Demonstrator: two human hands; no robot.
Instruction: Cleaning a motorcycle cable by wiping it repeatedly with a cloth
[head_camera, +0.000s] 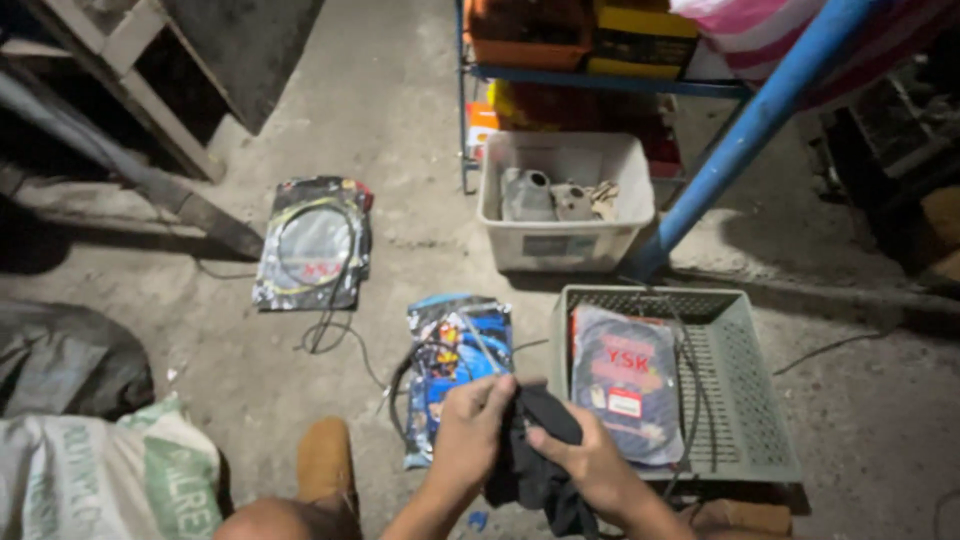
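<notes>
Low over the floor, your left hand (468, 428) and right hand (588, 465) both pinched the black cloth (540, 450) hanging between them, just beside the grey tray (745, 400).

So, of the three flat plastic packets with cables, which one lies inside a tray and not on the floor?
The dark packet with the red print: it lies in the grey slotted tray. The blue packet and the black packet lie on the bare concrete floor.

A soft black cloth (540, 450) is seen at the bottom middle of the frame. It is crumpled and bunched up, and it is held up off the floor, hanging down loosely.
</notes>
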